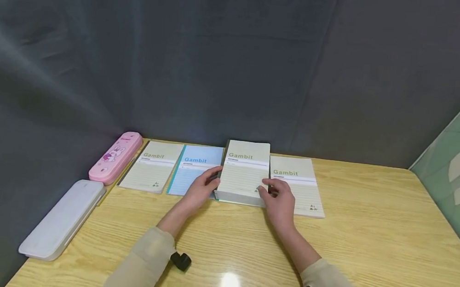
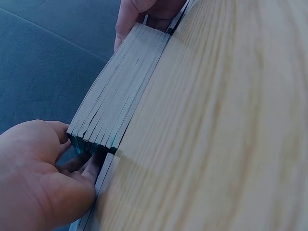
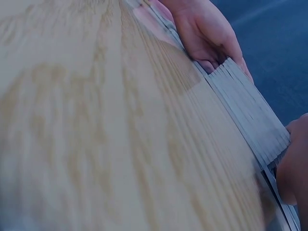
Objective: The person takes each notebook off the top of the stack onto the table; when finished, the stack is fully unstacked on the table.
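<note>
A thick stack of notebooks (image 1: 245,176) lies in the middle of the row, its top cover cream with "Gambit" printed on it. My left hand (image 1: 199,191) grips the stack's left side, thumb near the top edge and fingers lower down. On the opposite side, my right hand (image 1: 281,206) holds the right edge with bent fingers. In the left wrist view the page edges of the stack (image 2: 120,86) show many layers with green spines by the left hand (image 2: 43,178). The right wrist view shows the stack (image 3: 248,113) between both hands, with the right hand (image 3: 296,163) partly cut off.
Left of the stack lie a blue notebook (image 1: 193,177) and a cream notebook (image 1: 152,168); another cream notebook (image 1: 297,196) lies to its right. A pink pencil case (image 1: 116,158) and a white case (image 1: 62,220) line the table's left edge. A dark curtain (image 1: 238,61) hangs behind.
</note>
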`<move>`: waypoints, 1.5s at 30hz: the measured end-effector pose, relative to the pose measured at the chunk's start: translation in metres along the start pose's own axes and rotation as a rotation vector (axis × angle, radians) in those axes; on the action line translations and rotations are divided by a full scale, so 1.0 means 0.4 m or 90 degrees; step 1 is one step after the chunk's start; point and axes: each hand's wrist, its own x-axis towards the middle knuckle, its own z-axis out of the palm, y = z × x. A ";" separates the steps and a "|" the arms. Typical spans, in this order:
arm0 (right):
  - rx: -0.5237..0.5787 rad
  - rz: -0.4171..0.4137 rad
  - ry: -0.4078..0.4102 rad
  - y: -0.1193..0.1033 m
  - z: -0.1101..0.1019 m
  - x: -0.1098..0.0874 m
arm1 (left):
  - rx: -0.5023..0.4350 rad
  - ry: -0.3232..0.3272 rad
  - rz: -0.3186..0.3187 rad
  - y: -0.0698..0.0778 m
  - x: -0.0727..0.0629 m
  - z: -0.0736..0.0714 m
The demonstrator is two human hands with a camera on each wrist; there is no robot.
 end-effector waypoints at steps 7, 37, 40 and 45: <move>0.013 0.015 -0.005 0.002 0.000 0.002 | -0.012 -0.006 0.005 -0.003 -0.002 -0.003; 0.330 0.182 0.018 0.031 -0.098 -0.004 | 0.022 -0.060 0.031 0.001 -0.012 -0.003; 0.334 0.184 0.034 0.037 -0.119 -0.009 | 0.039 -0.072 0.023 0.002 -0.016 -0.006; 0.323 0.186 0.061 0.056 -0.164 -0.015 | 0.054 -0.065 0.010 0.001 -0.019 -0.009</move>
